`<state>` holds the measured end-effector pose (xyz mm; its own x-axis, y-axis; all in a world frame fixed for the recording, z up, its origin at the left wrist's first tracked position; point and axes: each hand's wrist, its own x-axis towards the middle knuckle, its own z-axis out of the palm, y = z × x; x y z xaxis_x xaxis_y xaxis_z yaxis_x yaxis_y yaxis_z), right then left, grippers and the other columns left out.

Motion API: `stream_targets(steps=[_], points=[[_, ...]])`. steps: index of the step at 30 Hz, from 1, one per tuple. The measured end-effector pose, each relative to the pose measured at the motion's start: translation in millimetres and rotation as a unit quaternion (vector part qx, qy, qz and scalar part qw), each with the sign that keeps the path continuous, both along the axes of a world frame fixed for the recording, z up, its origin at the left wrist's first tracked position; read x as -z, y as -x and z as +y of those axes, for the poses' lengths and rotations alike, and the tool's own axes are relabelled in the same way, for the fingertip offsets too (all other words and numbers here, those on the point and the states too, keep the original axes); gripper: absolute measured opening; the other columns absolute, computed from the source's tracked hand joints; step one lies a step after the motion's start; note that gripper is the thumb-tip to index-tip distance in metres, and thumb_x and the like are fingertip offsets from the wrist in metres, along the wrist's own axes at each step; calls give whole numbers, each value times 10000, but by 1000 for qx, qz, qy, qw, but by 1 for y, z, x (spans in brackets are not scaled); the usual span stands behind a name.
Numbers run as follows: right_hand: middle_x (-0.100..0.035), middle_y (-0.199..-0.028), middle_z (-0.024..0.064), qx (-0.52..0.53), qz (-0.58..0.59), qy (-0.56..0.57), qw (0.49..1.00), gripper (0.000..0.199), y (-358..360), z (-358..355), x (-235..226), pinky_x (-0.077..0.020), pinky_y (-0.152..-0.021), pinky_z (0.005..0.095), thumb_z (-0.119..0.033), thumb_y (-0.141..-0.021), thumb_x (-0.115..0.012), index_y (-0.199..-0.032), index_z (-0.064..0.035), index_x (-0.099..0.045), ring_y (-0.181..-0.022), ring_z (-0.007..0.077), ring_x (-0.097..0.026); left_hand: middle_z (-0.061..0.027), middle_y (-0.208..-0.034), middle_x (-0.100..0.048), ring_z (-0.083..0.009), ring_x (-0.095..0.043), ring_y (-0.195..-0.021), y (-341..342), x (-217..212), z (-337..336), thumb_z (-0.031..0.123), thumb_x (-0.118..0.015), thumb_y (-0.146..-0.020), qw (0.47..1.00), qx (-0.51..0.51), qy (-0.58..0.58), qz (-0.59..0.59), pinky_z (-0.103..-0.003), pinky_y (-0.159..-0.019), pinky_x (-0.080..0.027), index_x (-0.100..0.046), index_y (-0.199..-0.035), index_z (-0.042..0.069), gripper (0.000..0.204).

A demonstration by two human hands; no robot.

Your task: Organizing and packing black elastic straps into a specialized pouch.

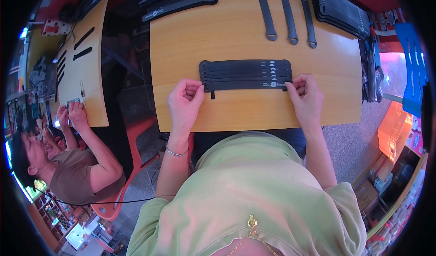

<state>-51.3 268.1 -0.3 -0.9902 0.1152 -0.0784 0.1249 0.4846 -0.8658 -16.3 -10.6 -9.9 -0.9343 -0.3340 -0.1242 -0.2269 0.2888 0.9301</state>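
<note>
A row of several overlapping black straps [240, 75] lies crosswise on the wooden table [254, 113] in front of me, with pale printed marks toward the right ends. At the left end of the nearest strap, my left hand [186, 99] pinches with thumb and forefinger. My right hand [307, 97] pinches the same strap's right end. A short black tab [213, 94] sticks out below the row beside my left fingertips, and part of a darker piece shows by my right thumb.
Three loose black straps [287, 15] lie lengthwise at the table's far side. To their right sits a thick strap stack [340, 11]; more straps [181, 4] hang over the far left. Another person [86, 165] works at a table [93, 88] on the left, beside an orange-red chair [136, 151].
</note>
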Motion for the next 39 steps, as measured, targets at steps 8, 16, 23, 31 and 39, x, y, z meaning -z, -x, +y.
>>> stream_targets(steps=[8, 16, 23, 31, 39], points=[[-599, -724, 35, -2, 2, -12, 1000, 190, -1, 0, -2, -439, -531, 219, -44, -794, -705, -892, -20, -544, -563, 80, -534, -9, -708, -614, -44, -530, -613, -1, -1, 4, -18, -652, -806, 1000, -5, 3, 6, -177, -548, -433, -621, -849, -1, 56], [-595, -730, 44, -2, 6, -30, 1000, 198, 0, 0, -2, -439, -523, 229, -33, -782, -708, -902, -23, -550, -551, 85, -532, -16, -706, -608, -54, -534, -613, 0, 3, 4, -26, -652, -793, 999, -7, 31, 12, -183, -550, -436, -621, -844, 0, 65], [-575, -757, 47, -8, 57, -40, 998, 217, 2, 1, -1, -445, -559, 230, -14, -774, -703, -922, -32, -545, -565, 107, -516, -27, -727, -598, -67, -537, -599, -1, -2, 10, -36, -655, -780, 998, -15, 52, 26, -195, -535, -436, -618, -841, -4, 78], [-618, -815, 68, -51, 70, -61, 994, 184, 67, -8, -20, -477, -621, 283, -92, -827, -658, -976, -22, -577, -665, 164, -568, -49, -830, -532, -79, -534, -564, -5, 0, 6, -41, -649, -785, 988, 0, 123, 89, -195, -498, -414, -606, -865, -10, 96], [-664, -923, 119, -127, 90, -249, 956, 327, 162, -55, -15, -491, -771, 374, -225, -801, -686, -1053, -43, -588, -894, 276, -633, -22, -866, -538, -44, -547, -634, -6, 2, -1, -24, -619, -842, 997, -39, -19, 59, -173, -533, -424, -587, -927, -8, 92]])
